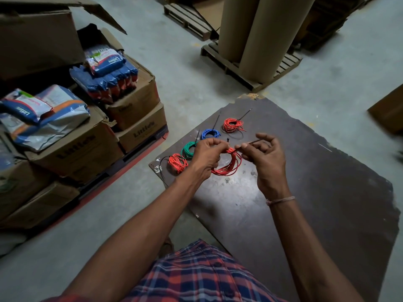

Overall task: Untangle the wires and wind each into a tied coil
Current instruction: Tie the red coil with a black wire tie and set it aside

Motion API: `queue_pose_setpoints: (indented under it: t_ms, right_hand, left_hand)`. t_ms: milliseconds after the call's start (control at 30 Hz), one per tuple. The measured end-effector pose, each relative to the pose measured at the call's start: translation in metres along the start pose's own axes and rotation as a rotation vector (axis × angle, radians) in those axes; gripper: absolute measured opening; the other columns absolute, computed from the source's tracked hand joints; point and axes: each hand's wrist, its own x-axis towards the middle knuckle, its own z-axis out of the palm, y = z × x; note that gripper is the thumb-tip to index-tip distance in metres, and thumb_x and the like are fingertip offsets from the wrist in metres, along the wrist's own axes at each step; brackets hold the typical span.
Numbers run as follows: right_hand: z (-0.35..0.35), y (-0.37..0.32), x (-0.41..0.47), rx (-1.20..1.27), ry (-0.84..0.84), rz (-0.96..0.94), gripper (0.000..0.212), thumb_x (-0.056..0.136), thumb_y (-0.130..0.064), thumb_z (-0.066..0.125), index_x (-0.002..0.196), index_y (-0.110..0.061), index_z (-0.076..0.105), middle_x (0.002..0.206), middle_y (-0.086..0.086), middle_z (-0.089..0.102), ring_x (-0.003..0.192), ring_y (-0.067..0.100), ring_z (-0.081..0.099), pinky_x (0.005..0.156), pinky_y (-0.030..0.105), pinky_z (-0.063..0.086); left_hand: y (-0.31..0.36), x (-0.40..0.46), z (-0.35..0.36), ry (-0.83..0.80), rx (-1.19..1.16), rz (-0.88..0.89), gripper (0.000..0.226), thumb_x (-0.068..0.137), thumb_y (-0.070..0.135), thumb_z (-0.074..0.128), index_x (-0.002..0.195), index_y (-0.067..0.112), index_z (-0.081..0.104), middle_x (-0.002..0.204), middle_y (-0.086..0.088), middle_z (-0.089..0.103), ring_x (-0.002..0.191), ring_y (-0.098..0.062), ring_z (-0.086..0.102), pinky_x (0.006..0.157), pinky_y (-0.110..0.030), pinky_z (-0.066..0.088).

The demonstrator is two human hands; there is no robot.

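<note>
My left hand grips the top of a red wire coil held just above the dark board. My right hand pinches the tail of a black cable tie that wraps the coil's top. Along the board's far left edge lie tied coils, each with a black tie: a red coil, a green coil, a blue coil and another red coil.
Stacked cardboard boxes with blue and white packets stand on a red pallet at the left. Large brown paper rolls on a wooden pallet stand behind the board. A box corner shows at the right.
</note>
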Motion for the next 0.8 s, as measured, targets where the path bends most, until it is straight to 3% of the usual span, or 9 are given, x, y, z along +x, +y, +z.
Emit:
queue_pose_setpoints:
  t_ms: [200,367,433,567,667,800]
  right_hand:
    - [0.011,0.008,-0.003,0.012,0.009,0.095,0.043,0.085,-0.008,0.081,0.118,-0.013,0.054,0.097,0.016,0.077,0.095,0.035,0.075,0.067,0.034,0.052]
    - [0.014,0.012,-0.001,-0.002,0.003,0.119,0.032,0.085,-0.008,0.081,0.113,-0.007,0.064,0.098,0.017,0.077,0.095,0.039,0.075,0.059,0.027,0.047]
    - [0.016,0.011,-0.001,-0.040,-0.002,0.089,0.026,0.087,-0.007,0.079,0.111,-0.005,0.069,0.096,0.016,0.076,0.091,0.034,0.075,0.058,0.025,0.047]
    - [0.024,0.009,-0.002,-0.170,0.061,0.014,0.017,0.090,-0.005,0.075,0.107,-0.003,0.075,0.088,0.010,0.077,0.074,0.014,0.073,0.062,0.018,0.053]
    - [0.030,0.016,-0.001,-0.367,0.127,-0.101,0.010,0.089,-0.012,0.077,0.099,-0.010,0.080,0.085,0.001,0.077,0.075,0.010,0.073,0.072,0.026,0.060]
    - [0.039,0.017,-0.002,-0.550,0.173,-0.241,0.007,0.088,-0.016,0.078,0.093,-0.015,0.083,0.081,-0.004,0.077,0.071,-0.001,0.069,0.066,0.007,0.050]
  left_hand:
    - [0.000,0.001,-0.006,0.065,0.031,0.017,0.012,0.092,0.013,0.072,0.099,0.004,0.072,0.067,-0.003,0.059,0.046,-0.009,0.033,0.040,-0.019,0.030]
    - [0.000,0.005,-0.011,0.090,0.095,0.098,0.005,0.091,0.011,0.072,0.094,0.008,0.073,0.067,0.005,0.061,0.047,-0.001,0.048,0.049,-0.013,0.041]
    - [-0.001,0.006,-0.013,0.092,0.107,0.140,0.003,0.091,0.010,0.072,0.093,0.009,0.072,0.072,0.006,0.064,0.048,0.002,0.054,0.050,-0.009,0.043]
    - [-0.005,0.007,-0.016,0.101,0.196,0.240,0.009,0.089,0.012,0.074,0.098,0.010,0.073,0.092,0.005,0.072,0.078,0.002,0.068,0.062,-0.005,0.049]
    - [-0.008,0.007,-0.018,0.098,0.247,0.299,0.009,0.089,0.015,0.075,0.097,0.014,0.074,0.090,0.007,0.073,0.084,-0.001,0.072,0.072,-0.010,0.053]
    - [-0.007,0.004,-0.019,0.123,0.320,0.349,0.011,0.090,0.019,0.074,0.100,0.014,0.076,0.092,0.007,0.072,0.090,-0.005,0.069,0.076,-0.016,0.053]
